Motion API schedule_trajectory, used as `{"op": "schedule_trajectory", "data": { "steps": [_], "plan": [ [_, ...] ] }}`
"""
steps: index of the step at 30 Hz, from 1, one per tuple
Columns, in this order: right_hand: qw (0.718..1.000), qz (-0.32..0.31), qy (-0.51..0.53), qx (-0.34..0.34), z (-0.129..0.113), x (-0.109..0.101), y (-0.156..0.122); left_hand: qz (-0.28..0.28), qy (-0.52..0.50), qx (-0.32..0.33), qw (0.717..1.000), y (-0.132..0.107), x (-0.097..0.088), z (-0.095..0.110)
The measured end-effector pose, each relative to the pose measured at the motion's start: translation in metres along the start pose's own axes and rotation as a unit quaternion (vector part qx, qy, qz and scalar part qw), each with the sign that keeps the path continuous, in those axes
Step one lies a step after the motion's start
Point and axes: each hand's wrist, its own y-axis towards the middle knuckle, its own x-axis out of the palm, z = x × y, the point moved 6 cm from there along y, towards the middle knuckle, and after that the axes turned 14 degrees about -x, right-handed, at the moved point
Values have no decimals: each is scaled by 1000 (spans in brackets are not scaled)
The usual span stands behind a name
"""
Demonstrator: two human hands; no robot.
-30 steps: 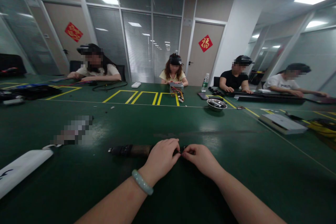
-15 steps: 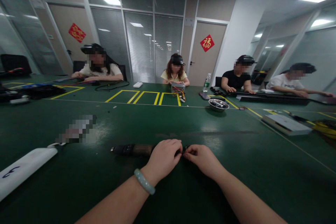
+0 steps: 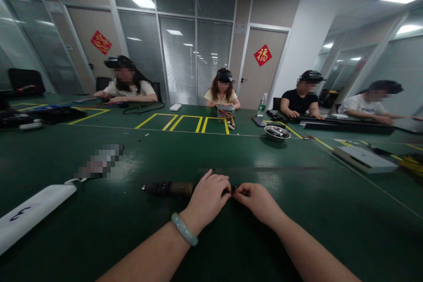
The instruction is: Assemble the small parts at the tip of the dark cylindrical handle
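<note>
A dark, long, round tool that looks like an electric screwdriver (image 3: 180,188) lies crosswise on the green table, its metal tip pointing left and its middle brown. My left hand (image 3: 211,191), with a pale green bangle (image 3: 184,229) at the wrist, is closed over the tool's right end, one finger raised. Close beside it, my right hand (image 3: 253,196) pinches with thumb and fingertips at the same end. What sits between those fingertips is too small and hidden to make out.
On the left lies a white power bank (image 3: 39,211) with a strap. Further off stand a metal bowl (image 3: 276,133) of dark parts, a water bottle (image 3: 262,105) and a flat silver box (image 3: 365,159). Several co-workers sit across the table (image 3: 172,154), which has yellow tape marks.
A finger of my left hand has lifted off the others. Both hands stay at the tool's right end, and the whole view has shifted slightly.
</note>
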Motion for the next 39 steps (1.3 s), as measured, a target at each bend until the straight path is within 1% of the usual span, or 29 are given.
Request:
{"op": "schedule_trajectory", "data": {
  "steps": [5, 9, 11, 15, 21, 27, 34, 39],
  "plan": [
    [1000, 4, -5, -15, 3, 1, 1, 5, 1, 17, 1000, -1, -3, 4],
    [1000, 1, -3, -5, 3, 1, 1, 15, 7, 2, 1000, -2, -3, 3],
    [1000, 0, 2, -1, 2, 1, 1, 11, 11, -3, 1000, -1, -2, 1],
    [1000, -2, 10, -2, 1, 1, 1, -2, 9, 8, 1000, -1, 1, 1],
    [1000, 4, 12, -11, 3, 1, 1, 4, -7, 1, 1000, -2, -1, 2],
    [1000, 4, 9, -17, 4, 2, 1, -2, -12, 0, 1000, -2, -3, 5],
    [1000, 6, 0, -6, 6, 1, 1, 22, -6, -12, 1000, -1, -3, 2],
    [1000, 7, 3, -5, 6, 1, 1, 19, -9, -10, 1000, -1, 0, 0]
  ]
}}
